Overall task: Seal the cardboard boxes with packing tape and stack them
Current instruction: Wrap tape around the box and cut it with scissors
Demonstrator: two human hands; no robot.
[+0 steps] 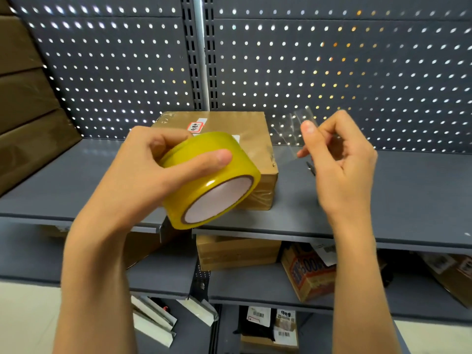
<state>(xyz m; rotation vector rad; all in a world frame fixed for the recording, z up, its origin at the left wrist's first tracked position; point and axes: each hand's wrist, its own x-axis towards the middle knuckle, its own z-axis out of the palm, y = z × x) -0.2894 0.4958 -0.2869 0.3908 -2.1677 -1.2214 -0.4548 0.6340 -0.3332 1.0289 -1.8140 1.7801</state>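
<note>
Holding the tape roll [212,177] in left hand [143,169] w/ right hand [339,159] pinching the free strip [291,131], it may fold, stick to itself before reaching the box [229,123].

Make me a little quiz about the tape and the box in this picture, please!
1. True or false: the left hand grips the yellow tape roll.
2. What does the right hand pinch? A) scissors B) a clear strip of tape C) a label
3. Fill in: the cardboard box behind the roll sits on the grey ____.

Key: 1 true. 2 B. 3 shelf.
</note>
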